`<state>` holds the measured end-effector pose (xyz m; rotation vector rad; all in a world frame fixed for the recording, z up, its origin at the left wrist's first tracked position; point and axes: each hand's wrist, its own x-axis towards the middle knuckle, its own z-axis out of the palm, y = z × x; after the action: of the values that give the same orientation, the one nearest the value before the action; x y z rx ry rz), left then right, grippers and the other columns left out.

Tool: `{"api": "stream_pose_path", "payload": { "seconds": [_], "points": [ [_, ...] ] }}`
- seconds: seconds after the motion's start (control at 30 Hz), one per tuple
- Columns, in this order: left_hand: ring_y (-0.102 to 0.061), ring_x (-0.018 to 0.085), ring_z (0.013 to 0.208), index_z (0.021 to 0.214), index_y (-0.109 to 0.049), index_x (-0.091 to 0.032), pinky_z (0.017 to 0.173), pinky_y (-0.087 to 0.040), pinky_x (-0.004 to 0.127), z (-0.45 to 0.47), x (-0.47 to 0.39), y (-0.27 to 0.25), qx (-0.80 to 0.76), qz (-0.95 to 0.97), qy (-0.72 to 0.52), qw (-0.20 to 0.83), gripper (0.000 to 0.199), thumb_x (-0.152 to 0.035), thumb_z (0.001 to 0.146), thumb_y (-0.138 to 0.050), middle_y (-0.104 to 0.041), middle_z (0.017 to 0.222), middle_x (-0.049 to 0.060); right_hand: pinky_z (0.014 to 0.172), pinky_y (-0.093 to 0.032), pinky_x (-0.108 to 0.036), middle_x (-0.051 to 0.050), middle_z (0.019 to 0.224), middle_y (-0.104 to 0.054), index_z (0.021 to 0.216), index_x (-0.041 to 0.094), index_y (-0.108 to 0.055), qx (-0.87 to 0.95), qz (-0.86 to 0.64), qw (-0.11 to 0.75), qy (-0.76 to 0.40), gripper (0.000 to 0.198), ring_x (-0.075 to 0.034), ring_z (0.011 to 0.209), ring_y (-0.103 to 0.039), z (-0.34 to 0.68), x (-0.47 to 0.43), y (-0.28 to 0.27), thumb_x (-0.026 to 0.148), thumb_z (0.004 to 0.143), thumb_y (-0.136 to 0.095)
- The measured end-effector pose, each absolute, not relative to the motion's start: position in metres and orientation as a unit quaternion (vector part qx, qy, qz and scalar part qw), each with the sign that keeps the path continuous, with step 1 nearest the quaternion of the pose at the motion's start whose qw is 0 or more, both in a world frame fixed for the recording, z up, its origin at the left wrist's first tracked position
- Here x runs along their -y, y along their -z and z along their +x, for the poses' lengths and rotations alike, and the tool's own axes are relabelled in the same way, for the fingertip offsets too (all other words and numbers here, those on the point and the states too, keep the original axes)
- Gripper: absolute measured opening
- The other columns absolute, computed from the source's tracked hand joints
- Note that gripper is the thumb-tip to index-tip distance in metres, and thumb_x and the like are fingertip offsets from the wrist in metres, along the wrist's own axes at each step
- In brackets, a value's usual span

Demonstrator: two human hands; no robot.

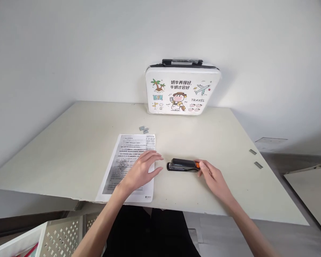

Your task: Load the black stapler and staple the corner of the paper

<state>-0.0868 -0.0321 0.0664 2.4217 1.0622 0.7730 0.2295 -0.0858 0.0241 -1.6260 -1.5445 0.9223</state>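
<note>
A black stapler [182, 164] with an orange part at its rear lies on its base on the table, its front end pointing left. My right hand [212, 175] grips the orange rear end between thumb and fingers. Left of the stapler, my left hand [143, 169] hovers over the right part of a printed sheet of paper [128, 150], fingers apart and holding nothing. Its fingertips point toward the stapler without touching it. The hand and forearm cover part of the printed text.
Grey staple strips [143, 129] lie just behind the paper, and two more strips [258, 165] sit near the right edge of the pale table [69, 142]. A white travel case [183, 89] with a black handle leans at the wall. A white perforated basket [61, 237] stands below, front left.
</note>
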Motion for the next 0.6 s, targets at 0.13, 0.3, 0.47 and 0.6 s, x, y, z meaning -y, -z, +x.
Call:
{"api": "stream_pose_path", "payload": {
  "seconds": [0.13, 0.3, 0.47, 0.6],
  "points": [
    [-0.063, 0.029, 0.128, 0.126, -0.069, -0.030, 0.109, -0.054, 0.051, -0.067, 0.021, -0.055, -0.355, 0.875, -0.272, 0.185, 0.027, -0.034, 0.099, -0.069, -0.072, 0.124, 0.007, 0.063, -0.048, -0.032, -0.006, 0.083, -0.071, 0.116, 0.026, -0.072, 0.582, -0.626, 0.375, -0.358, 0.047, -0.025, 0.076, -0.066, 0.226, 0.081, -0.022, 0.062, 0.105, -0.043],
    [-0.065, 0.031, 0.122, 0.110, -0.071, -0.024, 0.102, -0.057, 0.050, -0.043, 0.015, -0.040, -0.343, 0.880, -0.273, 0.181, 0.017, -0.032, 0.095, -0.076, -0.074, 0.118, 0.009, 0.053, -0.040, -0.030, -0.001, 0.064, -0.061, 0.115, 0.025, -0.075, 0.587, -0.625, 0.380, -0.346, 0.049, -0.020, 0.057, -0.054, 0.227, 0.080, -0.022, 0.063, 0.103, -0.047],
    [-0.069, 0.028, 0.115, 0.102, -0.070, -0.022, 0.099, -0.056, 0.047, -0.040, 0.015, -0.037, -0.352, 0.876, -0.284, 0.170, 0.012, -0.032, 0.097, -0.075, -0.077, 0.111, 0.006, 0.060, -0.044, -0.029, -0.002, 0.072, -0.065, 0.117, 0.022, -0.073, 0.594, -0.626, 0.379, -0.334, 0.050, -0.020, 0.065, -0.059, 0.224, 0.081, -0.025, 0.060, 0.106, -0.042],
    [-0.070, 0.027, 0.113, 0.103, -0.072, -0.024, 0.100, -0.054, 0.045, -0.058, 0.016, -0.043, -0.361, 0.876, -0.273, 0.167, 0.010, -0.032, 0.098, -0.074, -0.078, 0.111, 0.005, 0.067, -0.049, -0.031, -0.004, 0.092, -0.073, 0.123, 0.025, -0.070, 0.619, -0.615, 0.366, -0.325, 0.044, -0.018, 0.069, -0.060, 0.221, 0.084, -0.027, 0.057, 0.106, -0.045]
  ]
}}
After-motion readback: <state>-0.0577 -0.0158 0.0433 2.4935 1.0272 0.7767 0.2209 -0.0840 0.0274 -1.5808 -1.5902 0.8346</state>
